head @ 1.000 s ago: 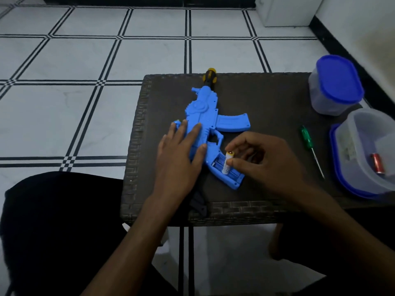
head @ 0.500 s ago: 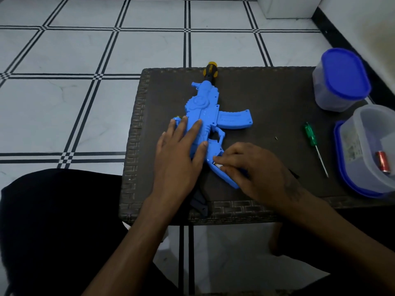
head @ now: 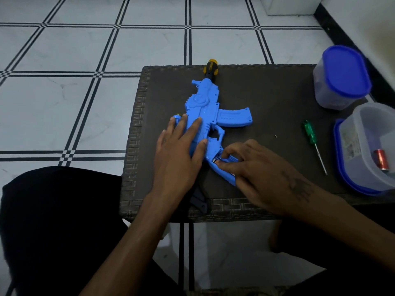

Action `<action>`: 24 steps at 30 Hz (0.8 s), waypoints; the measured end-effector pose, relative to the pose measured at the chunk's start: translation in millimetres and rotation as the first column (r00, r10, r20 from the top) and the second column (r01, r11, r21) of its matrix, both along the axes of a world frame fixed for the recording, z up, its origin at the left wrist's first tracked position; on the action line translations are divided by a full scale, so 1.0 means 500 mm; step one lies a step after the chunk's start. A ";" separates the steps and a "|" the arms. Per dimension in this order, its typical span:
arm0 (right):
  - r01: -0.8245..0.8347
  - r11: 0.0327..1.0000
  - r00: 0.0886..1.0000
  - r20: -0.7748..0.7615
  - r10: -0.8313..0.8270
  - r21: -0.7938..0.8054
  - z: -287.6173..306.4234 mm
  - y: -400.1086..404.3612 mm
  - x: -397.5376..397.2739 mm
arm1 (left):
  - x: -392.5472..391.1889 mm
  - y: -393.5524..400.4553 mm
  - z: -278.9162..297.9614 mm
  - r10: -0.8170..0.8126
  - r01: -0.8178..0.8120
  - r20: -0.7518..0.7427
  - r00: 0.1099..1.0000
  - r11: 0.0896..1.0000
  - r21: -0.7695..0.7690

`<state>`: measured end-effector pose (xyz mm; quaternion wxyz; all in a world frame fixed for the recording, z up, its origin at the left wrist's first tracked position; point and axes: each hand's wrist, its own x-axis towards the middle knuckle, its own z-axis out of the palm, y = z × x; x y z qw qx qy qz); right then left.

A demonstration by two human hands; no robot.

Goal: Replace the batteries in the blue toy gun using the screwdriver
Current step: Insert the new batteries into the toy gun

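The blue toy gun (head: 205,107) lies on the dark wicker table (head: 267,92), its yellow-and-black muzzle pointing away from me. My left hand (head: 179,159) rests flat on the gun's body, fingers straight. My right hand (head: 260,174) covers the open battery compartment in the grip, and its thumb and forefinger pinch a battery (head: 215,160) that is mostly hidden inside. The green-handled screwdriver (head: 310,134) lies loose on the table to the right of the gun.
An open clear container (head: 354,133) at the right edge holds a red battery (head: 381,162). A closed tub with a blue lid (head: 344,75) stands behind it. A tiny screw (head: 276,136) lies near the screwdriver. A dark part (head: 198,199) sits at the table's front edge.
My right hand has lowered the white battery from above the grip down into the compartment and now covers it. The left hand has stayed flat on the gun.
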<state>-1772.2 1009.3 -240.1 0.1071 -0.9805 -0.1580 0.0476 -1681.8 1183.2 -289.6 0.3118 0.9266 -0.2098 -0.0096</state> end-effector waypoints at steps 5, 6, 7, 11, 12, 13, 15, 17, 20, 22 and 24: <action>0.067 0.997 0.998 0.019 -0.068 0.030 0.000 0.004 -0.023 | -0.001 -0.001 0.003 -0.003 0.003 0.001 1.000 1.000 -0.002; 0.123 0.985 0.990 0.047 -0.129 0.121 0.000 0.001 -0.029 | 0.001 0.001 0.003 -0.006 0.006 0.003 1.000 1.000 0.004; 0.178 0.961 0.977 0.077 -0.198 0.212 0.004 -0.010 -0.036 | 0.001 0.001 0.003 -0.012 0.012 0.004 1.000 1.000 0.007; 0.370 0.870 0.898 0.117 -0.425 0.325 0.058 -0.086 -0.063 | 0.001 0.001 0.011 -0.008 0.007 0.042 0.999 1.000 0.019; 0.429 0.839 0.862 0.125 -0.491 0.335 0.080 -0.119 -0.077 | -0.002 -0.014 0.017 -0.032 0.033 0.064 0.997 0.999 -0.009; 0.476 0.806 0.826 0.134 -0.547 0.352 0.098 -0.146 -0.086 | -0.006 -0.022 0.023 -0.052 0.056 0.079 0.996 0.997 -0.053; 0.590 0.729 0.736 0.140 -0.662 0.348 0.133 -0.205 -0.108 | -0.025 -0.056 0.040 -0.114 0.126 0.080 0.990 0.976 -0.176; 0.711 0.656 0.660 0.081 -0.747 0.254 0.159 -0.266 -0.126 | -0.054 -0.099 0.062 -0.203 0.215 0.073 0.977 0.941 -0.260; 0.812 0.583 0.582 -0.104 -0.806 0.021 0.169 -0.334 -0.135 | -0.103 -0.179 0.096 -0.355 0.367 0.096 0.930 0.886 -0.283; 0.819 0.571 0.559 -0.152 -0.815 -0.052 0.157 -0.353 -0.124 | -0.136 -0.231 0.111 -0.415 0.431 0.118 0.902 0.869 -0.242; 0.815 0.571 0.559 -0.125 -0.820 -0.102 0.141 -0.363 -0.104 | -0.162 -0.279 0.116 -0.463 0.480 0.130 0.877 0.851 -0.212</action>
